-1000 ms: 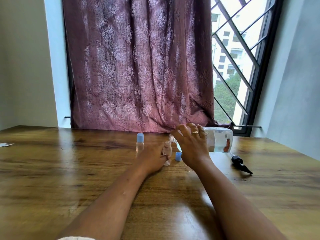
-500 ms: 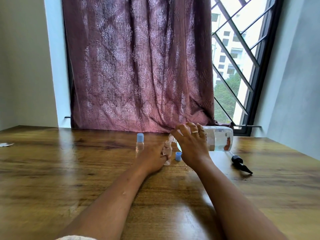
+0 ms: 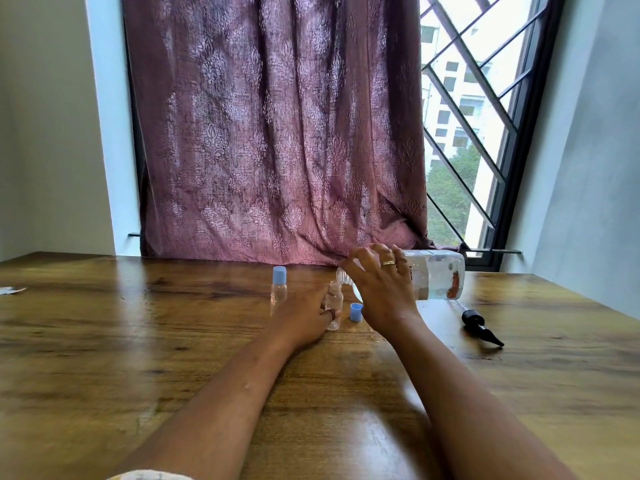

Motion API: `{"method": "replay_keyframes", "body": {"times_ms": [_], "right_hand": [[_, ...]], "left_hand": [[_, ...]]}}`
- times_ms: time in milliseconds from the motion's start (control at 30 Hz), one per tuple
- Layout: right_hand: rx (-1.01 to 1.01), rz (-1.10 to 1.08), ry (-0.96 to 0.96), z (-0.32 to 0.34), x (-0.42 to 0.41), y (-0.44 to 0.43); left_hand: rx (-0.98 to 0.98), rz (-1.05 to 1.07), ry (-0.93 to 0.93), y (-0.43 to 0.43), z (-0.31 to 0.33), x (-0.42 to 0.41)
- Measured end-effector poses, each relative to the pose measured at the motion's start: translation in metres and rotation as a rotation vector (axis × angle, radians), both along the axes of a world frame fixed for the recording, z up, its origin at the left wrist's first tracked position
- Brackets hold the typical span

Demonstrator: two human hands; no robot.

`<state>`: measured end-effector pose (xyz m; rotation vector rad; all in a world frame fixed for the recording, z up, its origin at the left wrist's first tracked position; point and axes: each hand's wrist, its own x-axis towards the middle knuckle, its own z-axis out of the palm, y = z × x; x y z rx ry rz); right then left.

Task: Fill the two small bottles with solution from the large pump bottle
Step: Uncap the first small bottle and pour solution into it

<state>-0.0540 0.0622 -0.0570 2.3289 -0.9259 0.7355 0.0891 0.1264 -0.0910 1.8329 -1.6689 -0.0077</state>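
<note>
The right hand (image 3: 382, 289) is wrapped around the big bottle (image 3: 436, 275) near its neck. The big bottle is tipped on its side in the air, and its open mouth points left, right over the open small bottle (image 3: 334, 303). The left hand (image 3: 304, 318) holds that small bottle from the left, fingers around its lower part. The small bottle stands up straight on the table (image 3: 138, 341) and looks clear. I cannot tell how full it is.

A blue cap (image 3: 356, 312) sits on the table just beside it, between the two hands. A second small bottle (image 3: 278, 287) stands a little to the left with its blue cap on. The black pump (image 3: 479, 325) lies on the table to the right, away from the hands. A purple curtain (image 3: 277, 133) hangs behind the table.
</note>
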Motion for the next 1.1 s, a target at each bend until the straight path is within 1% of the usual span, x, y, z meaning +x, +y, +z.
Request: {"method": "replay_keyframes", "body": {"times_ms": [1100], "right_hand": [[-0.024,0.005,-0.003,0.0013,-0.0006,0.0017]], "left_hand": [[0.017,-0.012,0.016,0.0006,0.0007,-0.0008]]}}
